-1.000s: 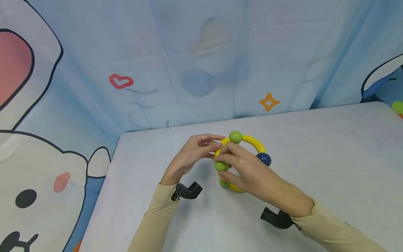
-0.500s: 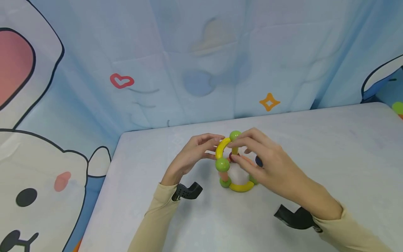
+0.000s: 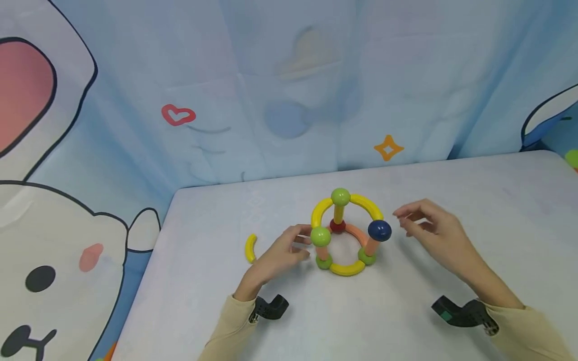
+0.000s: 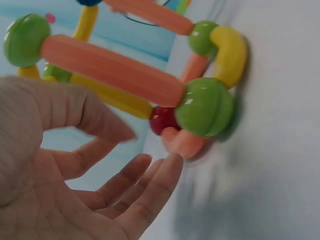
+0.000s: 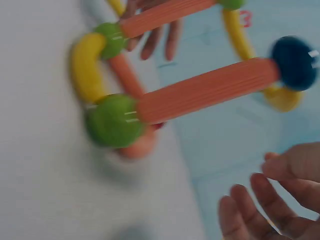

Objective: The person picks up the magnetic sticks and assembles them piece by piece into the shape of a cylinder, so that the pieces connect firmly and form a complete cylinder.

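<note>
A frame of magnetic rods and balls stands upright on the table. Its base has a red ball [image 3: 337, 226], two green balls and a yellow curved rod [image 3: 347, 269] in front. Straight rods, one yellow [image 3: 338, 214] and two orange, rise to two green balls [image 3: 340, 196] and a dark blue ball [image 3: 380, 230]. Two yellow curved rods [image 3: 367, 205] link the top balls. My left hand [image 3: 279, 256] hovers at its left side, fingers loosely bent; in the left wrist view they hold nothing. My right hand [image 3: 444, 239], relaxed, is apart from the blue ball, to its right.
A loose yellow curved rod [image 3: 250, 248] lies on the table just left of my left hand. The white-covered table [image 3: 487, 200] ends at a blue printed curtain [image 3: 271, 100] behind. Both wrists carry black camera mounts [image 3: 460, 312].
My right hand has let go of the frame's top and withdrawn to the right. My left hand has come lower, nearer the front; the loose yellow curved rod now shows beside it.
</note>
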{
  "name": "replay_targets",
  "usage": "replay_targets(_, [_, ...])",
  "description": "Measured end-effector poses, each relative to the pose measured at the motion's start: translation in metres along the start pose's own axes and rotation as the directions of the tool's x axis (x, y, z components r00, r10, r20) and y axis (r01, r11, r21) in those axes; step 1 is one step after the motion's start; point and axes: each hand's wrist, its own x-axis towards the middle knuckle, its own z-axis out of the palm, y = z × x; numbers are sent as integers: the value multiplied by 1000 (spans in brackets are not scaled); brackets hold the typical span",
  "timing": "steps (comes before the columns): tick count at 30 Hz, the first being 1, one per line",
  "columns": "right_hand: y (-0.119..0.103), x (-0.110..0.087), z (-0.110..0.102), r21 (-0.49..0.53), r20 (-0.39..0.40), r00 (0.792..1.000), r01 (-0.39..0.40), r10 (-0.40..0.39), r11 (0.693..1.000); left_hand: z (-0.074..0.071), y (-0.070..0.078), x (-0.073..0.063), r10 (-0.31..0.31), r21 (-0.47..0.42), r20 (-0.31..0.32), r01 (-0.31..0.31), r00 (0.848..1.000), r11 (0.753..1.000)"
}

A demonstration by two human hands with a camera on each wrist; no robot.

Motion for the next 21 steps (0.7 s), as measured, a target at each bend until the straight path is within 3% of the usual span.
replay_targets(4, [21, -8, 22, -30, 177, 984, -29, 34, 999, 14, -6, 0, 23, 36, 23, -24, 999, 999])
replay_targets(7, [25, -10, 33, 1, 242, 970, -26, 25, 1000, 25, -8, 2, 58, 58, -9, -57, 998, 997])
replay_targets(10, [24, -11, 41, 29, 264, 964, -35, 26, 999, 34, -10, 3, 63, 81, -74, -57, 995, 995])
replay_targets(14, [22, -12, 45, 46, 280, 959, -57, 42, 997, 40, -10, 1, 20, 96, -152, -5, 988, 995])
replay_targets(21, [17, -18, 45, 54, 299, 954, -41, 23, 998, 37, -10, 3, 32, 115, -179, -11, 983, 993])
